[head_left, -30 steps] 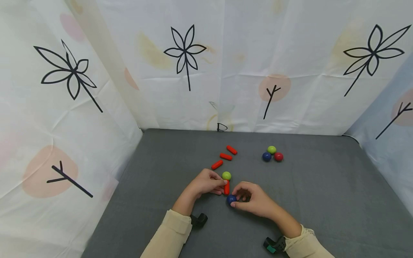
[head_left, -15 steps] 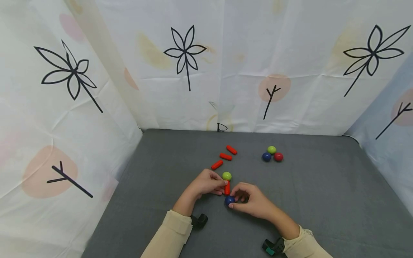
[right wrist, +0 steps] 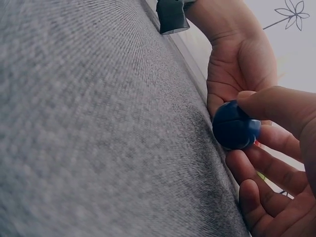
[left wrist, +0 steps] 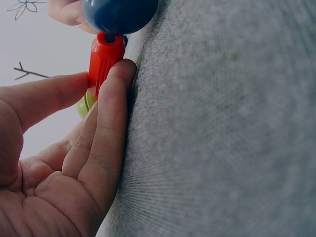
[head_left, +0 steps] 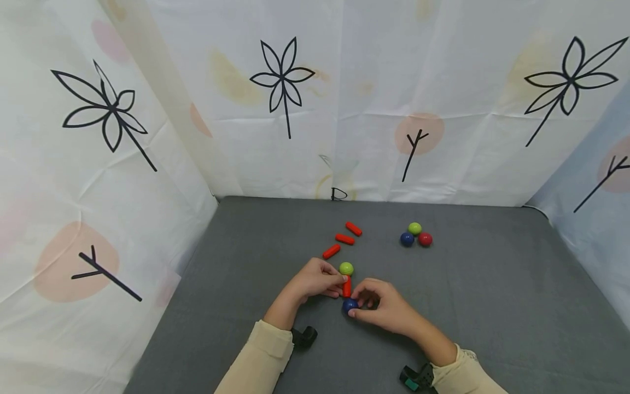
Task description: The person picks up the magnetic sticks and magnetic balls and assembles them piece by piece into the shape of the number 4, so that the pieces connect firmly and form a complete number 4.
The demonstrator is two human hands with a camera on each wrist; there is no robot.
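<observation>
My left hand point(head_left: 319, 279) pinches a short red rod point(head_left: 347, 287) between thumb and fingers, low over the grey tabletop. A green ball point(head_left: 346, 268) sits at the rod's far end. At the near end, my right hand point(head_left: 386, 306) holds a blue ball point(head_left: 350, 306) between thumb and fingertips. The left wrist view shows the blue ball point(left wrist: 121, 15) right at the rod's hollow end point(left wrist: 109, 38). Seen from the right wrist, the ball point(right wrist: 236, 126) hides nearly all of the rod; a seam line runs across its surface.
Three loose red rods point(head_left: 344, 239) lie beyond my left hand. Further right, a second green ball point(head_left: 415, 229), another blue ball point(head_left: 407, 239) and a red ball point(head_left: 425, 239) are clustered. Printed white cloth point(head_left: 374, 164) walls the grey table point(head_left: 492, 284) at back and sides.
My right hand has shifted slightly left with the blue ball, bringing it in line with the red rod's near end. The left hand has barely moved.
</observation>
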